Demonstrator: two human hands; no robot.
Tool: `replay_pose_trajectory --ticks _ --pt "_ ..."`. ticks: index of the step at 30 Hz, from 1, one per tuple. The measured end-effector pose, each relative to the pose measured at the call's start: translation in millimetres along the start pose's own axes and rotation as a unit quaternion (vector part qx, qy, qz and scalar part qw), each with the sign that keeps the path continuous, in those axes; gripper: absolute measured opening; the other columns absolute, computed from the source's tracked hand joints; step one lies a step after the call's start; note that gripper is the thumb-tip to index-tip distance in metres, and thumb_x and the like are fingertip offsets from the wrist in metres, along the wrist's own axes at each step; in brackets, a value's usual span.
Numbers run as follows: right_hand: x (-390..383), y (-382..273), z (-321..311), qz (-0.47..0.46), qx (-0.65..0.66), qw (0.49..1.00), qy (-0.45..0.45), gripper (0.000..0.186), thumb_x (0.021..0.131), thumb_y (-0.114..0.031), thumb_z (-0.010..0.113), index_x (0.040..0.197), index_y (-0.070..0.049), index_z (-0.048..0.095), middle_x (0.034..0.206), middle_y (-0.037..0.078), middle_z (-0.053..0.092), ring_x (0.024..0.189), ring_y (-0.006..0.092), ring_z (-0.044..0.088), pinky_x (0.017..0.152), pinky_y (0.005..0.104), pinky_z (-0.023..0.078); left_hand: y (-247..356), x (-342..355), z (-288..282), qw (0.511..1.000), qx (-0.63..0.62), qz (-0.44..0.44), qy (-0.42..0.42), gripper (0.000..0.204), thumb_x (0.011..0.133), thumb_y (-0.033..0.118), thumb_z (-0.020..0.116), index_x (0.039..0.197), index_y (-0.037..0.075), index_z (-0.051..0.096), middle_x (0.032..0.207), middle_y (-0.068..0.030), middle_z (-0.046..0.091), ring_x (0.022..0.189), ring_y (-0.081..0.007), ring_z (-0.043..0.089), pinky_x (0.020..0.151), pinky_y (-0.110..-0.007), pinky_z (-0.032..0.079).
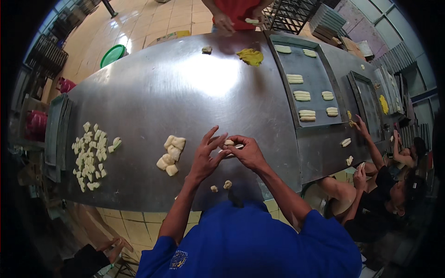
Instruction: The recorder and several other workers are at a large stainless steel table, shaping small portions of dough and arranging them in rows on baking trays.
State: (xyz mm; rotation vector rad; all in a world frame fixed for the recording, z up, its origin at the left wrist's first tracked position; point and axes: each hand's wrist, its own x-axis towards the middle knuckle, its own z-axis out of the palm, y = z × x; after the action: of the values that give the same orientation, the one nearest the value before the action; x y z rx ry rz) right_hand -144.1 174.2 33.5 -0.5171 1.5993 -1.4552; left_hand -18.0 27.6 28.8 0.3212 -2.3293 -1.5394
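Observation:
Over the near middle of the steel table [139, 106], a small piece of pale dough [229, 142] sits at the fingertips of my right hand [248, 153], which is closed on it. Beside it, my left hand [208, 155] has its fingers stretched and apart, thumb close to the dough. A pale strip shows just under the right fingers, partly hidden, and I cannot tell whether it is the same dough. To the left of my hands lies a cluster of larger dough pieces [171, 153]. Two dough scraps [227, 184] rest near the table's front edge.
Many small dough pieces [90, 155] are spread at the left. A large metal tray [315, 69] with ridged dough rolls stands at the right. A yellow heap [251, 56] lies at the far side, before a person in red [236, 14]. Other people sit at the right.

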Motion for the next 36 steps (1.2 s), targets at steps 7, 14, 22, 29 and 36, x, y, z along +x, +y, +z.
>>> replay_pose_trajectory --ticks 7,14,22,29,36 --pt "32 29 -26 0.072 0.492 0.863 -0.086 0.036 0.104 -0.031 0.063 0.132 -0.009 0.055 0.095 -0.001 0.064 0.068 0.0075 0.056 0.058 0.0244 0.05 -36 57 22 0.998 -0.029 0.052 -0.031 0.053 0.094 0.021 0.074 0.144 0.011 0.06 0.158 -0.0161 0.045 0.137 -0.0342 0.053 0.11 -0.045 0.046" --pt "203 22 -142 -0.134 0.142 0.95 0.243 0.044 0.102 -0.018 0.063 0.143 -0.007 0.051 0.095 0.001 0.064 0.071 0.0088 0.057 0.064 0.0237 0.049 -146 68 27 0.946 0.307 -0.08 0.059 0.084 0.096 0.051 0.064 0.156 -0.001 0.036 0.163 -0.0256 0.032 0.152 -0.0423 0.027 0.124 -0.056 0.018" --pt "345 7 -255 -0.153 -0.184 0.854 0.462 0.079 0.084 -0.032 0.083 0.148 -0.004 0.047 0.11 0.017 0.072 0.098 0.0288 0.071 0.088 0.0388 0.055 -146 65 44 0.912 0.404 -0.07 0.018 0.084 0.094 0.052 0.061 0.154 -0.002 0.038 0.164 -0.0236 0.031 0.155 -0.0384 0.024 0.126 -0.053 0.012" --pt "402 14 -313 -0.133 -0.259 0.847 0.444 0.071 0.08 -0.032 0.084 0.14 -0.007 0.056 0.109 0.025 0.072 0.103 0.0361 0.071 0.091 0.0443 0.055 -148 70 42 0.918 0.39 -0.074 0.019 0.08 0.093 0.047 0.063 0.153 0.0 0.041 0.163 -0.0225 0.032 0.154 -0.0372 0.025 0.126 -0.053 0.013" --pt "422 -16 -253 -0.038 -0.273 0.846 0.455 0.058 0.081 -0.029 0.078 0.128 0.002 0.061 0.113 0.029 0.07 0.109 0.0422 0.069 0.09 0.0469 0.055 -149 67 27 0.905 0.414 -0.087 0.029 0.079 0.093 0.045 0.064 0.154 0.0 0.04 0.164 -0.022 0.031 0.155 -0.0367 0.024 0.127 -0.053 0.013"
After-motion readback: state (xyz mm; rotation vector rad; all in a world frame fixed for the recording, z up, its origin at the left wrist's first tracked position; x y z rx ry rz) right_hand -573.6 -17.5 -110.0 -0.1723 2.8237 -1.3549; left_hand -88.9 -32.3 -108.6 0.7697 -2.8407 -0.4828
